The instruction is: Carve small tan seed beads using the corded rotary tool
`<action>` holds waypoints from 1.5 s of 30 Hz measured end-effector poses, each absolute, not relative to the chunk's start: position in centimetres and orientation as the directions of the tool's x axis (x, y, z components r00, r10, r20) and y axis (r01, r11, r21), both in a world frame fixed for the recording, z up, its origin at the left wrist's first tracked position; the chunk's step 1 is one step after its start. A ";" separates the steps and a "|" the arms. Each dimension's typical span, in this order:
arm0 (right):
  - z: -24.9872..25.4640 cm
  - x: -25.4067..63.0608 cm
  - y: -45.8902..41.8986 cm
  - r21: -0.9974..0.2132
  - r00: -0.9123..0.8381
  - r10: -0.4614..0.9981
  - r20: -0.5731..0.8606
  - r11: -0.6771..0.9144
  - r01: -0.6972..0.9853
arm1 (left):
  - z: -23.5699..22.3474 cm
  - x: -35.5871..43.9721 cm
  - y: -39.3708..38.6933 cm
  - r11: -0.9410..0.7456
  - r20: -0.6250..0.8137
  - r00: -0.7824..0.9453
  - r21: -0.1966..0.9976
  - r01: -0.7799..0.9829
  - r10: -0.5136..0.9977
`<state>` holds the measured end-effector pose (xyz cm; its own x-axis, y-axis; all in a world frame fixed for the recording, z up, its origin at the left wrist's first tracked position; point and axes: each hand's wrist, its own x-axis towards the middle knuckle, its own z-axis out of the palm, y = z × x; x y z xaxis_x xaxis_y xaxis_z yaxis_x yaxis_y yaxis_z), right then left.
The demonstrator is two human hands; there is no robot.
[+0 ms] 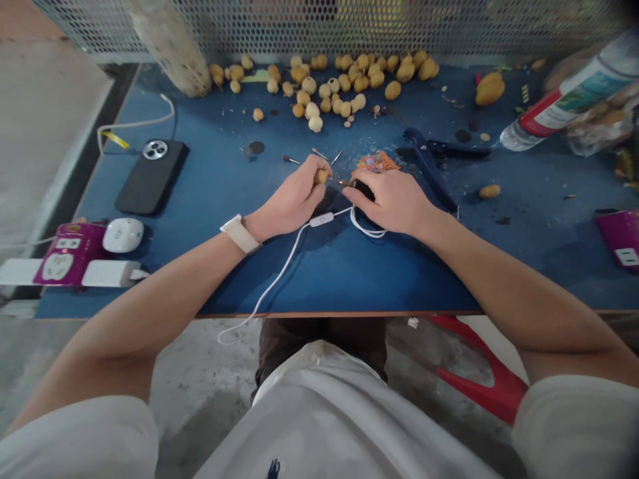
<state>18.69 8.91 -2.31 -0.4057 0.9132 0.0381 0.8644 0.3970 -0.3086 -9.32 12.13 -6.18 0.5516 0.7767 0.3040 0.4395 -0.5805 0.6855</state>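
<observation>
My left hand point(292, 198) pinches a small tan wooden bead point(321, 176) between thumb and fingers. My right hand point(389, 201) grips a small dark handheld tool point(364, 189), probably a corded electric carver, with its thin tip at the bead. A white cable point(324, 219) runs from under that hand across the blue tabletop point(319, 273). Just beyond the hands lie an orange scrap pile point(378, 161) and several thin metal bits point(319, 156). Many similar tan beads point(324, 86) are heaped toward the back.
A black phone point(151, 176) and a magenta power strip point(70, 254) sit at left. Blue-handled pliers point(429, 159) lie right of my right hand. A plastic bottle point(564, 100) lies at far right. Perforated metal mesh point(319, 26) stands along the back edge.
</observation>
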 end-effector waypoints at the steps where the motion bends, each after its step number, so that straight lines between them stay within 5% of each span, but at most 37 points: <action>1: -2.3 18.7 8.9 -0.310 -0.408 0.912 0.041 0.400 0.863 | -6.1 -9.3 12.1 -0.577 0.302 0.549 0.688 0.439 0.779; 45: -2.4 18.7 8.9 -0.308 -0.421 0.906 0.050 0.415 0.856 | -6.1 -9.2 11.9 -0.599 0.298 0.569 0.652 0.465 0.766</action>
<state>18.74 8.94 -2.44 -0.4212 0.9056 0.0495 0.8562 0.4150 -0.3077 -9.24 11.90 -6.08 0.5692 0.7661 0.2985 0.4649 -0.5993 0.6517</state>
